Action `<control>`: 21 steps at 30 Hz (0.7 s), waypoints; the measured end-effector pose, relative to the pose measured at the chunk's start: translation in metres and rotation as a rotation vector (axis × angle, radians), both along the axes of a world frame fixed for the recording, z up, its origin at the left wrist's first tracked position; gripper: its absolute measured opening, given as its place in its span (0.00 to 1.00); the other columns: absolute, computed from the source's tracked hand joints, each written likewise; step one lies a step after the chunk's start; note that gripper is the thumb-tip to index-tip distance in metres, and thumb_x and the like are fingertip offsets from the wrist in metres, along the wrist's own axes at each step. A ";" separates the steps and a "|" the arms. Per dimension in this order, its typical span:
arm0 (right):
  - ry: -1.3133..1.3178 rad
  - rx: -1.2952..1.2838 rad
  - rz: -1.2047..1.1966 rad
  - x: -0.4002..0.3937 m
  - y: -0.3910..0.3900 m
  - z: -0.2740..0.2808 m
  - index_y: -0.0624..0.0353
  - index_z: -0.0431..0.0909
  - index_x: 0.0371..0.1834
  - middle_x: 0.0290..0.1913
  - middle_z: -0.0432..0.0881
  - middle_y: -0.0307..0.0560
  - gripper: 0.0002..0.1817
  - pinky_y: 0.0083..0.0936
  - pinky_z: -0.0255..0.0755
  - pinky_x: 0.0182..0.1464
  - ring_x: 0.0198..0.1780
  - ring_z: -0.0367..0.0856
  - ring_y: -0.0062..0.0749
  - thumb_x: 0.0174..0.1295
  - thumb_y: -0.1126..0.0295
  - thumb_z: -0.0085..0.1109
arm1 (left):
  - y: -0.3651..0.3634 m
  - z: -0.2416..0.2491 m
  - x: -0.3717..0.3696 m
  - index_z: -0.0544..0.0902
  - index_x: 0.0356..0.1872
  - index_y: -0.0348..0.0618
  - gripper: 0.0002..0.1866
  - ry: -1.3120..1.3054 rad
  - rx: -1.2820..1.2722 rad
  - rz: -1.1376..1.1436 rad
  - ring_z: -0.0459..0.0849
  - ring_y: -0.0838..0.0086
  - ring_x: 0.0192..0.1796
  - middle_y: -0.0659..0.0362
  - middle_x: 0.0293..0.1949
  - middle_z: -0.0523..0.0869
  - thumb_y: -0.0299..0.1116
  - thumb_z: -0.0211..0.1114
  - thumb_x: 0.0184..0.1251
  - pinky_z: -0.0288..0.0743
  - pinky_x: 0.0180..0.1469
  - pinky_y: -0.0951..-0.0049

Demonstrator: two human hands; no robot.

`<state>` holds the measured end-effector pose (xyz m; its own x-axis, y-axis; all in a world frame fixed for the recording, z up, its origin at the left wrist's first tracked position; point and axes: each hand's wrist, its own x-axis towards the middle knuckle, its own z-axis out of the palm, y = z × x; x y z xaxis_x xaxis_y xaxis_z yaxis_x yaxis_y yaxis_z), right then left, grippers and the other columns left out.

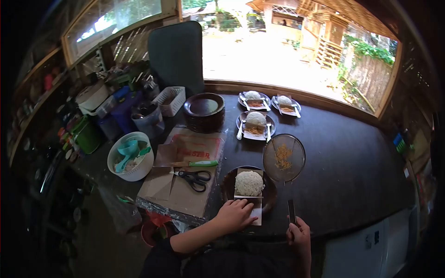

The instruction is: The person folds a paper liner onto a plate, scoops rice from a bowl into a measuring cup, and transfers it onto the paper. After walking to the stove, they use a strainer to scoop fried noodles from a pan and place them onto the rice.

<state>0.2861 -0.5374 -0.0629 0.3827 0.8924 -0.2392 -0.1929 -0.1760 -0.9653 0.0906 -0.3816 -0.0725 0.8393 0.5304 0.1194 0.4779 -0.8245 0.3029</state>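
Observation:
My left hand (237, 214) lies with its fingers spread on the brown paper (255, 220) of the nearest dark plate (227, 184), just below a mound of white rice (249, 183). In my right hand (300, 231), at the table's front edge, a dark flat handle (291, 212) points upward; it looks like part of a utensil. A round mesh strainer (283, 158) with orange-brown bits in it rests beyond, right of the plate.
Three served plates (255, 125) with rice stand near the window. Stacked dark plates (204, 111), black scissors (195, 180), a green-handled knife (203, 163) and a white rice tub (131, 156) are on the left. A white basket (170, 100) stands behind.

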 end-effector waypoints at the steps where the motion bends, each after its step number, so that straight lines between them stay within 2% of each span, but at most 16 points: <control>1: -0.015 -0.009 0.015 0.005 0.004 -0.003 0.66 0.68 0.49 0.14 0.66 0.36 0.15 0.13 0.55 0.13 0.11 0.62 0.15 0.60 0.74 0.44 | 0.000 0.001 0.002 0.74 0.49 0.42 0.25 0.004 0.008 0.024 0.75 0.59 0.49 0.51 0.48 0.75 0.52 0.51 0.62 0.67 0.51 0.65; 4: 0.048 0.020 0.058 0.014 0.012 -0.010 0.68 0.68 0.49 0.13 0.66 0.37 0.15 0.14 0.54 0.12 0.10 0.61 0.15 0.60 0.74 0.44 | -0.003 -0.001 0.006 0.74 0.48 0.41 0.26 0.046 0.042 0.059 0.74 0.60 0.51 0.50 0.50 0.73 0.54 0.48 0.63 0.65 0.54 0.64; 11: 0.100 0.061 0.070 0.020 0.025 -0.018 0.69 0.67 0.49 0.13 0.66 0.37 0.15 0.14 0.53 0.11 0.10 0.60 0.16 0.60 0.76 0.43 | 0.002 -0.012 0.010 0.74 0.47 0.39 0.26 -0.044 0.064 0.091 0.74 0.57 0.49 0.50 0.50 0.73 0.53 0.49 0.63 0.66 0.53 0.63; 13: 0.138 0.063 0.057 0.019 0.027 -0.019 0.69 0.67 0.49 0.13 0.65 0.37 0.15 0.14 0.53 0.11 0.09 0.60 0.15 0.60 0.76 0.43 | 0.004 -0.008 0.011 0.74 0.46 0.39 0.25 -0.054 -0.007 0.094 0.74 0.56 0.48 0.50 0.48 0.73 0.52 0.50 0.62 0.66 0.52 0.63; 21: 0.032 0.007 0.051 0.017 0.028 -0.006 0.66 0.69 0.45 0.14 0.65 0.33 0.12 0.12 0.55 0.14 0.13 0.62 0.13 0.59 0.74 0.45 | 0.012 -0.009 0.012 0.73 0.44 0.38 0.24 -0.079 0.030 0.052 0.74 0.57 0.48 0.49 0.47 0.74 0.51 0.50 0.62 0.65 0.53 0.63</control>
